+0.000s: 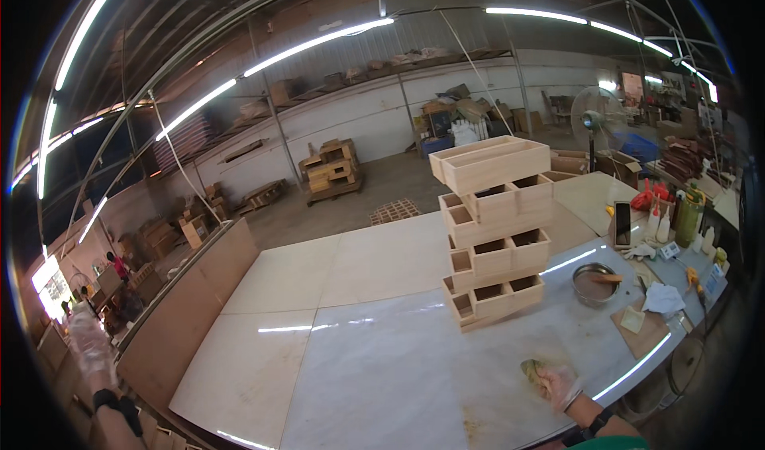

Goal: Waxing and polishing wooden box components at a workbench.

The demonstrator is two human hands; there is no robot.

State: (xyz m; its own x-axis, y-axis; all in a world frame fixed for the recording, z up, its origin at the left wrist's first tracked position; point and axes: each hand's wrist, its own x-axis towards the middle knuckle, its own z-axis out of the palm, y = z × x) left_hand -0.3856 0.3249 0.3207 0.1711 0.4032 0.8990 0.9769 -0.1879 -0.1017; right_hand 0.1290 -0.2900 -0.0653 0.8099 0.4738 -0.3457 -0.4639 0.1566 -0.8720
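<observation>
My right hand, in a clear plastic glove, is closed around a crumpled yellowish-green cloth low over the near right of the white-covered table. My left hand, also gloved in clear plastic, is raised beyond the table's left side, fingers stretched upward and somewhat blurred; I see nothing in it. Beyond my right hand rises a stack of pale wooden boxes with open compartments, set at slightly different angles. A shallow metal bowl of brownish content, with a wooden-handled tool across it, stands right of the stack.
A wooden board stands up along the table's left edge. At the right lie a white rag, a phone and several bottles. Farther back are a standing fan and a pallet with stacked wooden pieces.
</observation>
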